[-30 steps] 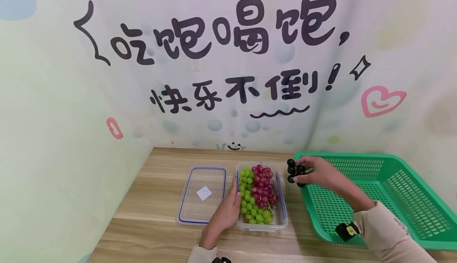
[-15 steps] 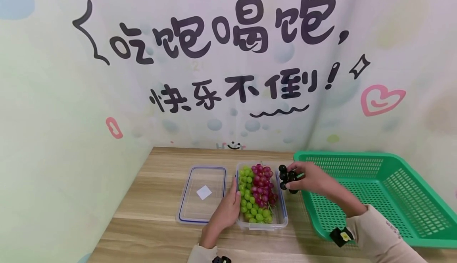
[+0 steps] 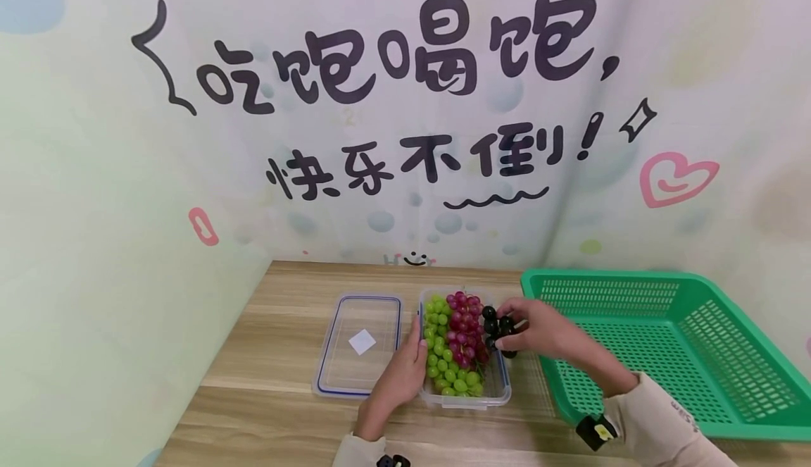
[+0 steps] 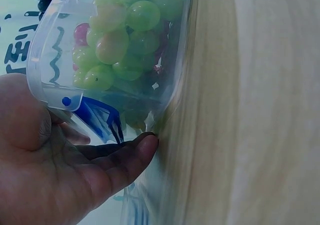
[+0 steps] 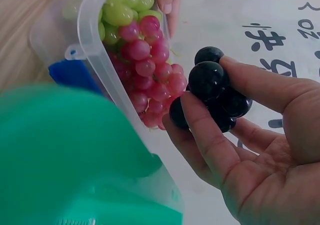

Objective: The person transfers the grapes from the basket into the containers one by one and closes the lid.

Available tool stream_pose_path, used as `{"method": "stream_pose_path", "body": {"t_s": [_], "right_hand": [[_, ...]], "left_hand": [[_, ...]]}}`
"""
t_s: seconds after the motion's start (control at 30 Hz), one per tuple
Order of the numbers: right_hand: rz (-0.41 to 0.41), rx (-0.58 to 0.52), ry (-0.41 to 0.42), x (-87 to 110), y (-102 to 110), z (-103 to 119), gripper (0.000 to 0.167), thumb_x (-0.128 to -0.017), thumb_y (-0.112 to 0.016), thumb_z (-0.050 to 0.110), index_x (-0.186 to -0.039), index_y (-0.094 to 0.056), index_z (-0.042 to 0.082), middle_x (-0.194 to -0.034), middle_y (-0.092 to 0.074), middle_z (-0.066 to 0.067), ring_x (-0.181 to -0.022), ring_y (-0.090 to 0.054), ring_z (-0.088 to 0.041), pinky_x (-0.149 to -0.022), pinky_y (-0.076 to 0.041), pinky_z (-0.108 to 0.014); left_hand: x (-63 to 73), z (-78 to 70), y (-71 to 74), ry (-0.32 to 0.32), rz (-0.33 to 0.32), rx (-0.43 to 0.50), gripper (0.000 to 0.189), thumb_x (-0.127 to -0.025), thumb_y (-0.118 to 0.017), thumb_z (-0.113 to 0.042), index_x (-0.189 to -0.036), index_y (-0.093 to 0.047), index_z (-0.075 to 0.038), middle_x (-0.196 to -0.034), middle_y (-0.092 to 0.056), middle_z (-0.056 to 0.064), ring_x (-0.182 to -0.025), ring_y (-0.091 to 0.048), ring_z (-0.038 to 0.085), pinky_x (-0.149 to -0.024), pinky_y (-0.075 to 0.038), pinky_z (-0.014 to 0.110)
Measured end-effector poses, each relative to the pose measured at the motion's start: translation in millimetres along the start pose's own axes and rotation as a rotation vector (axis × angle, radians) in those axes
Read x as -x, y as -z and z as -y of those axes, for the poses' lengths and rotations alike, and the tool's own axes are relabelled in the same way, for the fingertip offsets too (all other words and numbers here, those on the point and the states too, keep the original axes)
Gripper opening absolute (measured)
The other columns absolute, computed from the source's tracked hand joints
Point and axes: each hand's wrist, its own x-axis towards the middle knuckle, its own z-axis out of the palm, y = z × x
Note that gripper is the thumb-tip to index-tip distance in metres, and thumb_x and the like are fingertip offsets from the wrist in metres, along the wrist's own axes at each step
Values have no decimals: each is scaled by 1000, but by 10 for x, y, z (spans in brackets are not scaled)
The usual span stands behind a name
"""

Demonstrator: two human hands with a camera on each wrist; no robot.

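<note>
My right hand point(image 3: 538, 327) pinches a small bunch of black grapes point(image 3: 498, 327) over the right rim of a clear plastic food container point(image 3: 497, 384). In the right wrist view, fingertips and thumb surround the dark grapes point(image 5: 207, 81). The container holds green grapes point(image 3: 443, 361) along its left side and front, and red grapes point(image 3: 465, 322) on the right. Against the container's left wall rests my left hand point(image 3: 402, 368), with its fingers fairly straight along the side. The left wrist view shows those fingers beside a blue clip point(image 4: 97, 117).
A clear lid point(image 3: 345, 368) with a blue seal and a white label lies left of the container. To the right stands a green perforated basket point(image 3: 554, 382). Everything sits on a wood-grain table point(image 3: 253, 354) before a printed wall cloth point(image 3: 380, 227).
My right hand has moved left with the black grapes, from beside the basket's edge to over the container's right rim. The left hand has stayed in place.
</note>
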Motion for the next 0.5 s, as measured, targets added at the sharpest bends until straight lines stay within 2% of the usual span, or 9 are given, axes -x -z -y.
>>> {"method": "stream_pose_path", "body": {"t_s": [0.27, 0.5], "right_hand": [[5, 9, -1, -3, -124, 3, 43, -80, -83, 20, -116, -64, 7, -109, -65, -10, -98, -61, -26, -68, -54, -37], [14, 1, -18, -12, -220, -7, 46, -79, -84, 18, -119, -64, 8, -112, -65, -11, -100, -62, -27, -68, -55, -35]], "left_hand": [[7, -3, 8, -2, 5, 2, 54, -110, -26, -13, -155, -7, 9, -161, -13, 30, -148, -18, 44, -120, -18, 57], [3, 4, 4, 3, 9, 3, 54, -110, -26, -13, -155, -7, 8, -161, -13, 29, -148, -18, 44, -120, -19, 57]]}}
